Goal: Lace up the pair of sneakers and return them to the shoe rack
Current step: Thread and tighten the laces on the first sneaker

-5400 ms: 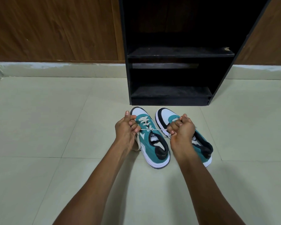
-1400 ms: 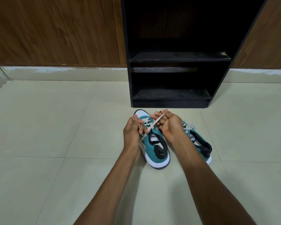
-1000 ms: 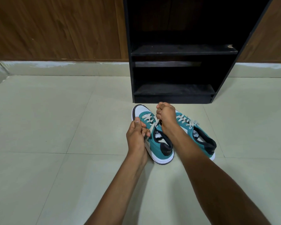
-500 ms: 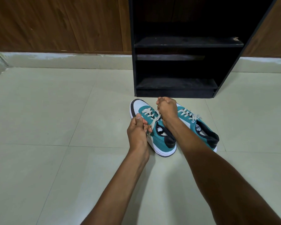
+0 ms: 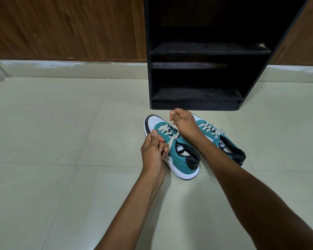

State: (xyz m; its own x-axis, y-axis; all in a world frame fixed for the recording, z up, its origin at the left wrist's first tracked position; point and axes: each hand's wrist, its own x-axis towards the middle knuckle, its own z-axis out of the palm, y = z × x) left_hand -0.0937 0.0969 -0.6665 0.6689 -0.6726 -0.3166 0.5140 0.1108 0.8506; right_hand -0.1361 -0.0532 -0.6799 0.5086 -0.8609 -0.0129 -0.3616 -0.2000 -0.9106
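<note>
Two teal, white and black sneakers lie side by side on the tiled floor, toes toward the rack. The left sneaker (image 5: pixel 177 156) has a cream lace (image 5: pixel 172 140) running from its eyelets down into my left hand (image 5: pixel 153 150), which is closed on that end beside the shoe. My right hand (image 5: pixel 183 123) is fisted above the toe area between both shoes, gripping the other lace end. The right sneaker (image 5: pixel 222 141) is laced, partly hidden behind my right forearm. The black shoe rack (image 5: pixel 206 51) stands just beyond.
The rack has two bare dark shelves, the lower one (image 5: pixel 197 94) near floor level. A wood-panelled wall (image 5: pixel 61 27) with a pale skirting runs behind. Pale floor tiles (image 5: pixel 52 132) spread to the left and right of the shoes.
Earlier both hands pulled the lace taut sideways. Since then my right hand has crossed forward over the left sneaker's toe and my left hand has dropped beside the shoe; little movement in the last half second.
</note>
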